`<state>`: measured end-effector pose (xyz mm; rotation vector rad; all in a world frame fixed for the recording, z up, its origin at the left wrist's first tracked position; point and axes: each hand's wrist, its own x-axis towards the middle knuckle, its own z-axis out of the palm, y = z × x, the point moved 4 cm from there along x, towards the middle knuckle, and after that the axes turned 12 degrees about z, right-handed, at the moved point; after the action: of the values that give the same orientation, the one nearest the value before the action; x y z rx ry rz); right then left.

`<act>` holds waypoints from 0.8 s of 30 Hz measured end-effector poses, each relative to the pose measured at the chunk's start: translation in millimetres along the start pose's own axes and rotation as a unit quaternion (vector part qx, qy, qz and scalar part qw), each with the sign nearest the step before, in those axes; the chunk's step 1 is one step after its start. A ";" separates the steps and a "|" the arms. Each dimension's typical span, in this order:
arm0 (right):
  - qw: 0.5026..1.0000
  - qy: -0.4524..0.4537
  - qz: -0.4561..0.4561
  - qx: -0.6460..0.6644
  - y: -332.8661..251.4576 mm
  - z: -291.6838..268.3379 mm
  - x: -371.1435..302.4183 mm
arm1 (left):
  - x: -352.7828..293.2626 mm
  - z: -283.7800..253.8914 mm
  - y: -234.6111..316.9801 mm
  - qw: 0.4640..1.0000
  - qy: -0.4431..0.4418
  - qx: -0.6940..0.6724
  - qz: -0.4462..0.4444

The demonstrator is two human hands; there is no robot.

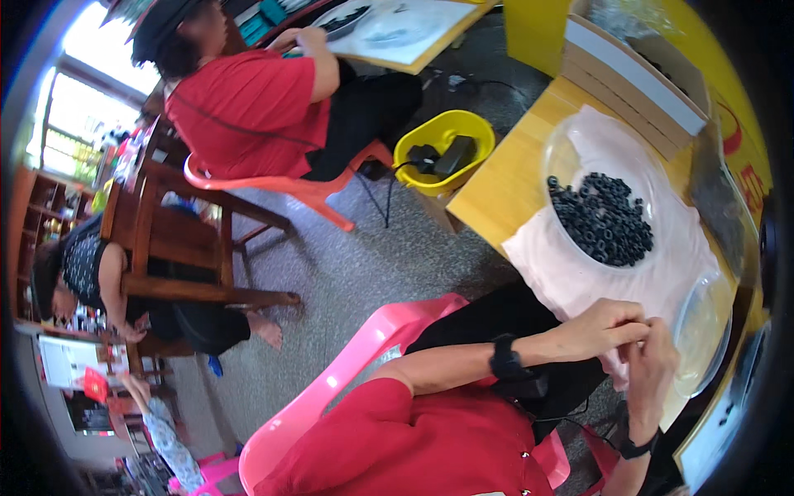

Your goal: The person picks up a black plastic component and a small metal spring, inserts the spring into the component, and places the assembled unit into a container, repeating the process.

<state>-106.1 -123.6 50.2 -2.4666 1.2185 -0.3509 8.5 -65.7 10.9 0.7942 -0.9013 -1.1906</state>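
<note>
My left hand (597, 331) and my right hand (652, 364) meet above the near edge of the table, fingertips pinched together. Whatever lies between the fingers is hidden or too small to make out. Just beyond them, a clear round bowl (552, 149) holds many small black rings (608, 219). It rests on a pale pink cloth (546, 256). Beside my right hand stands a second clear plastic bowl (703, 335), whose contents I cannot make out. Each wrist wears a black band.
An open cardboard box (637, 91) stands at the table's back. Left of the yellow wooden table (500, 194), a yellow tub (451, 124) holds black items. A co-worker in red (248, 107) sits at another table. My pink plastic chair (364, 339) is beneath me; other people sit farther left.
</note>
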 end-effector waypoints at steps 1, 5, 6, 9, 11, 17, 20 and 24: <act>0.999 0.020 -0.022 -0.017 -3.0 -7.1 6.8 | 7.1 0.9 12.0 0.998 -0.006 0.008 0.057; 0.993 0.047 -0.087 -0.065 -19.3 -14.0 25.4 | 19.2 -7.6 17.5 0.995 0.011 -0.010 0.098; 0.988 0.049 -0.118 -0.087 -16.5 -11.1 28.2 | 21.1 -8.4 9.3 0.995 0.010 -0.014 0.098; 0.993 -0.008 -0.077 -0.091 12.9 3.1 11.7 | 11.6 -3.4 -18.0 0.998 -0.010 -0.056 0.028; 0.990 -0.065 -0.050 -0.111 23.5 8.6 -2.7 | 2.5 0.4 -28.9 0.995 -0.028 -0.097 -0.025; 0.978 0.029 -0.136 -0.156 -9.5 22.9 14.6 | -6.8 -24.3 -28.9 0.989 0.061 -0.110 -0.073; 0.975 0.082 -0.150 -0.140 -27.6 5.0 17.4 | -9.1 -21.3 -8.1 0.996 0.094 -0.003 0.011; 0.974 0.102 -0.129 -0.154 -18.6 -6.3 9.7 | -0.7 -8.7 -6.9 0.997 0.016 -0.076 0.002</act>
<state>-89.5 -122.2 64.4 -2.9300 1.0983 -0.5315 13.3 -66.0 0.8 0.6853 -0.7760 -1.2240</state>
